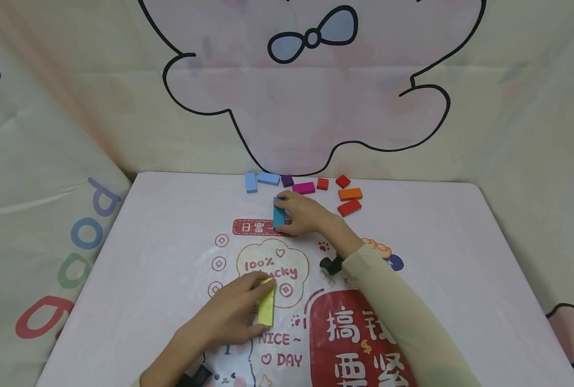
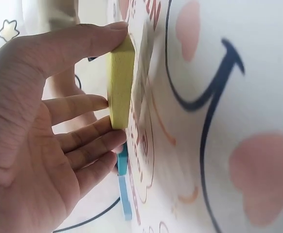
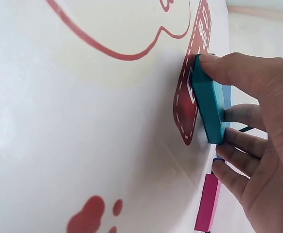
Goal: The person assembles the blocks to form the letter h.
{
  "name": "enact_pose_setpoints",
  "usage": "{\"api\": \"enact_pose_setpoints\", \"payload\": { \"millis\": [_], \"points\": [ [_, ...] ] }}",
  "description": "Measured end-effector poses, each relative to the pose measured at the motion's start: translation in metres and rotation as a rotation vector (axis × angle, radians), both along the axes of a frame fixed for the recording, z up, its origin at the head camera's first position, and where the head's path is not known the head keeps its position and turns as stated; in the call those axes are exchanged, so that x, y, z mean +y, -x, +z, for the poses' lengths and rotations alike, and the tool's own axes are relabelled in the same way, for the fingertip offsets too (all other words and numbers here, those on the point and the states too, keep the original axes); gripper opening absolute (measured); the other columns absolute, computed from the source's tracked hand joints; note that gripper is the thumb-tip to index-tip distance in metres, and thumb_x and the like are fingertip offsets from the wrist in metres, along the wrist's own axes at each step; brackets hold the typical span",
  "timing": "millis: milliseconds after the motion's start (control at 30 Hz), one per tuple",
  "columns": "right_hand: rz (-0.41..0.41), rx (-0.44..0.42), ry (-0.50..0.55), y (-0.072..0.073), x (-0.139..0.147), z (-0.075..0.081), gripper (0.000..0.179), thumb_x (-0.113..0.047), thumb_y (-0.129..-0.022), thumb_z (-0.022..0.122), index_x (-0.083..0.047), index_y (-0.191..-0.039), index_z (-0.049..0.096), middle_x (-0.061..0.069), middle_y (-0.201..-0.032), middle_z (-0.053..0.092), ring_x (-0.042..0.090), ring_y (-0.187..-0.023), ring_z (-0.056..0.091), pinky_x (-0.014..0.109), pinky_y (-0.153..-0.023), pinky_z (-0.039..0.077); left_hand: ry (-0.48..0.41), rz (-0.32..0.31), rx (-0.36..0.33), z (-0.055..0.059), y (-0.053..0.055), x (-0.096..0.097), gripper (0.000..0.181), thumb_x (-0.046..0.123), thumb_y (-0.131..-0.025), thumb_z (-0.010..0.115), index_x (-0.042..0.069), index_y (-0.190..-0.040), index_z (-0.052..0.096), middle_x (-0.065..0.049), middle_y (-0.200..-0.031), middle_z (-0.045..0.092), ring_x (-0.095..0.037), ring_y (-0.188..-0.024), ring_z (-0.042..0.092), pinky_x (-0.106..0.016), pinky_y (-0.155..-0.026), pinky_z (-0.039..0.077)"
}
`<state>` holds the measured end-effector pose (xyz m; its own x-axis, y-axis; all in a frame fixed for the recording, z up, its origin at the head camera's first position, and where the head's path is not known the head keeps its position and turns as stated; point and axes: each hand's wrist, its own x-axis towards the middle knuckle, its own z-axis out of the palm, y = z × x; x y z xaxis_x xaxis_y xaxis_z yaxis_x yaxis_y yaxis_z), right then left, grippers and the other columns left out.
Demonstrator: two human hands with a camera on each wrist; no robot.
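In the head view my left hand (image 1: 229,312) pinches a yellow rectangular block (image 1: 266,307) between thumb and fingertips, low over the printed table. The left wrist view shows the thumb at one end of this yellow block (image 2: 120,82) and fingers at its side and other end. Farther back, my right hand (image 1: 307,216) holds a teal block (image 1: 279,214) by its ends, beside the red printed label. Seen from the right wrist, the teal block (image 3: 209,104) lies between thumb and fingertips, close to the tabletop; exact contact is hard to tell.
Along the back edge lie light blue blocks (image 1: 251,183), a dark purple block (image 1: 287,181), a magenta block (image 1: 303,188), several red blocks (image 1: 349,208) and an orange block (image 1: 350,194). Behind them rises a printed cloth wall (image 1: 509,123). The white tabletop (image 1: 461,258) carries printed drawings.
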<state>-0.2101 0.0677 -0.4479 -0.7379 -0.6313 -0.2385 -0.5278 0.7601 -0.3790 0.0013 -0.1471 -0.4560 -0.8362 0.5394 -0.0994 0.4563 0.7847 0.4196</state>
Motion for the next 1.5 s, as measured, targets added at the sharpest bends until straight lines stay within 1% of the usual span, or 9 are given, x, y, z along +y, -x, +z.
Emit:
{"api": "enact_pose_setpoints", "payload": {
  "millis": [133,233,500,667,967,1100,1233,1367,1500],
  "points": [
    [-0.005,0.006,0.000,-0.001,0.002,-0.002,0.080,-0.046,-0.094,0.077,-0.016,-0.161,0.046,0.009,-0.171,0.039,0.030,-0.158,0.038,0.050,-0.125,0.046,0.027,-0.029,0.007,-0.002,-0.001,0.006,0.085,0.049,-0.080,0.089,0.020,-0.153,0.057,-0.003,-0.153,0.057,-0.024,-0.141,0.057,-0.044,-0.118,0.052],
    [-0.006,0.005,0.004,-0.001,0.003,-0.004,0.079,-0.047,-0.095,0.077,-0.016,-0.161,0.046,0.009,-0.172,0.038,0.029,-0.160,0.037,0.050,-0.126,0.044,0.042,-0.035,0.008,-0.002,-0.002,0.008,0.085,0.050,-0.080,0.089,0.020,-0.153,0.057,-0.005,-0.153,0.056,-0.025,-0.142,0.057,-0.044,-0.119,0.052],
    [-0.027,0.002,0.018,-0.005,0.003,-0.002,0.079,-0.046,-0.094,0.079,-0.016,-0.160,0.049,0.008,-0.170,0.041,0.029,-0.159,0.038,0.050,-0.124,0.046,0.040,-0.015,0.032,-0.004,-0.007,0.008,0.085,0.048,-0.078,0.091,0.019,-0.151,0.060,-0.004,-0.152,0.057,-0.022,-0.138,0.059,-0.042,-0.115,0.055],
    [-0.033,0.023,0.017,-0.006,0.001,-0.004,0.079,-0.050,-0.092,0.079,-0.018,-0.158,0.051,0.007,-0.169,0.042,0.028,-0.159,0.039,0.049,-0.124,0.047,0.046,0.014,0.011,-0.004,-0.012,0.005,0.086,0.050,-0.077,0.092,0.019,-0.150,0.060,-0.005,-0.153,0.056,-0.023,-0.138,0.059,-0.044,-0.117,0.054],
    [-0.010,0.055,0.035,-0.010,0.003,-0.008,0.076,-0.051,-0.091,0.080,-0.021,-0.156,0.055,0.004,-0.168,0.045,0.026,-0.158,0.040,0.050,-0.126,0.045,0.044,0.015,0.026,-0.004,-0.013,0.004,0.085,0.051,-0.078,0.091,0.018,-0.150,0.061,-0.005,-0.153,0.057,-0.024,-0.138,0.060,-0.045,-0.117,0.054],
    [-0.005,0.061,0.046,-0.012,0.004,-0.008,0.075,-0.050,-0.090,0.081,-0.020,-0.155,0.056,0.006,-0.167,0.047,0.027,-0.157,0.042,0.050,-0.125,0.046,0.046,0.012,0.018,-0.004,-0.014,0.005,0.084,0.049,-0.080,0.090,0.016,-0.151,0.060,-0.002,-0.156,0.055,-0.023,-0.144,0.055,-0.044,-0.122,0.050],
    [-0.022,0.047,0.081,-0.015,0.006,-0.010,0.074,-0.050,-0.089,0.082,-0.020,-0.153,0.059,0.006,-0.163,0.049,0.026,-0.152,0.046,0.048,-0.122,0.050,0.060,0.005,0.001,-0.004,-0.016,0.007,0.082,0.049,-0.084,0.087,0.015,-0.153,0.058,0.001,-0.160,0.052,-0.022,-0.150,0.049,-0.044,-0.127,0.043],
    [-0.026,0.020,0.133,-0.019,0.007,-0.012,0.073,-0.049,-0.088,0.084,-0.021,-0.151,0.061,0.005,-0.159,0.052,0.025,-0.146,0.049,0.046,-0.118,0.053,0.073,0.003,0.023,-0.005,-0.020,0.007,0.079,0.048,-0.086,0.085,0.015,-0.153,0.058,0.001,-0.160,0.052,-0.022,-0.150,0.048,-0.044,-0.129,0.041],
    [-0.012,0.018,0.158,-0.025,0.009,-0.013,0.073,-0.051,-0.087,0.084,-0.021,-0.150,0.062,0.006,-0.158,0.053,0.024,-0.144,0.050,0.045,-0.117,0.055,0.087,-0.003,0.073,-0.007,-0.023,0.006,0.076,0.048,-0.087,0.083,0.014,-0.151,0.060,0.000,-0.158,0.054,-0.023,-0.148,0.049,-0.045,-0.129,0.040]
  ]
}}
